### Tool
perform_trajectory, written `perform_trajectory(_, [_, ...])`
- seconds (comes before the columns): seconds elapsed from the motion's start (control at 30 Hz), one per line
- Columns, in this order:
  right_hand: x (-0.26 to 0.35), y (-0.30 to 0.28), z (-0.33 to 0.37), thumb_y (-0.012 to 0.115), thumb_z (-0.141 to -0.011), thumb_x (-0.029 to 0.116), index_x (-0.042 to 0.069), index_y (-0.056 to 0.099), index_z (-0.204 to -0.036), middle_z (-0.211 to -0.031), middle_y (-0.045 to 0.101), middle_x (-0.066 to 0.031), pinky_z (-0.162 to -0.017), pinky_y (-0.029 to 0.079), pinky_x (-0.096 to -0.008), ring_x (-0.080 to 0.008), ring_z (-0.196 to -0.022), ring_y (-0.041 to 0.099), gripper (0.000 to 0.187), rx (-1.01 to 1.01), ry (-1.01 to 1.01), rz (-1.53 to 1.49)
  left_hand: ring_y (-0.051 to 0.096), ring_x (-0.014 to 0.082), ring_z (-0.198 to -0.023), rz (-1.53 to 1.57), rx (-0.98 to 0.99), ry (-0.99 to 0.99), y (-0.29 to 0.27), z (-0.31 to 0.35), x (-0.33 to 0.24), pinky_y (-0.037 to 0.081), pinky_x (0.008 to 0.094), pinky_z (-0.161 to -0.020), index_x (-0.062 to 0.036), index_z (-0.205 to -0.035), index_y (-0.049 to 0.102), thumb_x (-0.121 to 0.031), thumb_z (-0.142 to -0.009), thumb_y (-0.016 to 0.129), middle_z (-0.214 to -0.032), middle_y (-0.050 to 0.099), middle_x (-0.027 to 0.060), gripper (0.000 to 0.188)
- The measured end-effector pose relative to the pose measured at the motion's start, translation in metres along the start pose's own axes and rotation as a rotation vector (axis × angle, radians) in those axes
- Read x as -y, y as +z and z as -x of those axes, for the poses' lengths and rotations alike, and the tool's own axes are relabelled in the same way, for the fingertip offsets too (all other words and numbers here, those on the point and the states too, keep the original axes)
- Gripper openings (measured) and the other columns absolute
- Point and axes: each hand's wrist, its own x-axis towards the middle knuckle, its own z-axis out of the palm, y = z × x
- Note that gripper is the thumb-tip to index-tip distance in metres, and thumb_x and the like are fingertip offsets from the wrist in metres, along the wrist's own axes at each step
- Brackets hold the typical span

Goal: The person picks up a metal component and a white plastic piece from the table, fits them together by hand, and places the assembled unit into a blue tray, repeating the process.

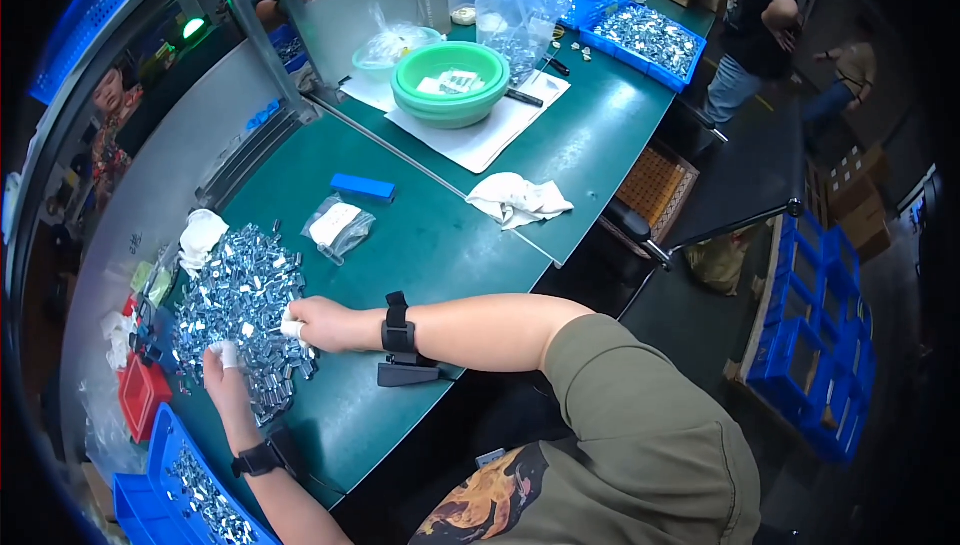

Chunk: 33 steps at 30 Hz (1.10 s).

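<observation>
Head view, looking down over the bench: two hands work at the edge of a heap of small shiny metal pieces [235,280], and how it lies to the fingers matters most. Its bulk spreads above both grips, its long axis running roughly up and down, though single pieces point every which way. From here I see the right hand [320,324] at the heap's right flank and the left hand [215,372] at its lower left, fingertips facing with a narrow gap between; neither is clearly nearer the bulk. The right thumb and fingers, in white finger covers [292,328], are drawn together, yet I can't tell whether they pinch a piece. The left fingertips are bunched too, contents hidden. Up and right of the right grip lies a clear bag [351,217]; down and left of the left grip, a red tray [143,397].
</observation>
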Motion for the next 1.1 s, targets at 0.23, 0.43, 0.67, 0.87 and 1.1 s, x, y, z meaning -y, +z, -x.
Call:
perform_trajectory(0.23, [-0.007,0.007,-0.002,0.049,-0.082,0.017,-0.001,0.052,-0.085,-0.071,0.057,-0.0106,-0.056,0.043,-0.0310,-0.0173,-0.062,0.054,0.018,0.068,-0.091,-0.033,0.035,0.0029,-0.052,0.616,0.129,-0.163,0.042,0.028,-0.028,0.027,0.0181,-0.044,-0.0092,-0.096,0.048,-0.020,-0.087,0.046,-0.067,0.044,-0.0045,0.014])
perform_trajectory(0.43, [-0.009,0.007,-0.002,0.048,-0.079,0.012,-0.001,0.053,-0.083,-0.071,0.058,-0.0125,-0.054,0.043,-0.0316,-0.0202,-0.062,0.056,0.014,0.007,-0.155,0.010,0.036,0.0035,-0.055,0.718,0.211,-0.189,0.052,0.035,-0.027,0.029,0.0177,-0.047,-0.0091,-0.098,0.046,-0.019,-0.088,0.044,-0.069,0.043,-0.0037,0.014])
perform_trajectory(0.67, [-0.006,0.008,-0.002,0.048,-0.081,0.011,-0.001,0.052,-0.084,-0.073,0.057,-0.0114,-0.056,0.043,-0.0309,-0.0184,-0.064,0.055,0.014,0.010,-0.072,-0.119,0.036,0.0033,-0.055,0.622,0.233,-0.077,0.055,0.041,-0.034,0.030,0.0167,-0.048,-0.0093,-0.100,0.044,-0.018,-0.088,0.044,-0.071,0.044,-0.0034,0.015])
perform_trajectory(0.87, [-0.001,0.005,0.003,0.049,-0.083,0.014,-0.001,0.052,-0.081,-0.069,0.057,-0.0090,-0.054,0.042,-0.0309,-0.0161,-0.062,0.055,0.015,-0.038,-0.129,-0.052,0.040,0.0021,-0.059,0.317,0.291,0.057,0.042,0.040,-0.039,0.032,0.0154,-0.049,-0.0078,-0.099,0.042,-0.014,-0.087,0.046,-0.075,0.047,-0.0026,0.014])
perform_trajectory(1.1, [0.003,0.000,0.004,0.048,-0.083,0.017,0.000,0.052,-0.078,-0.064,0.056,-0.0083,-0.054,0.041,-0.0311,-0.0171,-0.060,0.054,0.019,-0.039,-0.190,0.197,0.049,0.0041,-0.070,0.223,0.268,0.102,0.041,0.036,-0.034,0.038,0.0155,-0.057,-0.0043,-0.093,0.046,-0.005,-0.083,0.051,-0.083,0.053,0.0000,0.012])
